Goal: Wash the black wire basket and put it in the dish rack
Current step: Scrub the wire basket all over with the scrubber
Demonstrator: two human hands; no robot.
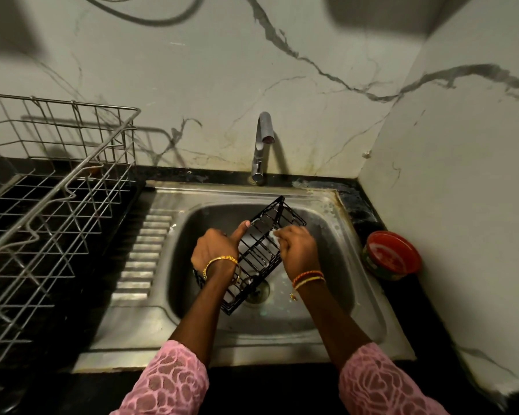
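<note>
The black wire basket [259, 256] was held tilted over the sink [336, 235] in the middle of the frame, its lower left corner hidden by the left hand [215, 250], whose fingers were curled round its side. Something white and hard to make out was pinched against its wires by the right hand [298, 250]. The writing on the red tub [391, 254] at right was too blurred to read.

Black wire basket [259, 253] held tilted over the sink bowl; dish rack [57, 190] set on the counter at left.

The basket is oblong, open-gridded, with foam seen on its wires (far end raised toward the tap, near end low by the drain). The rack is of silver wire, well apart from the basket.
</note>
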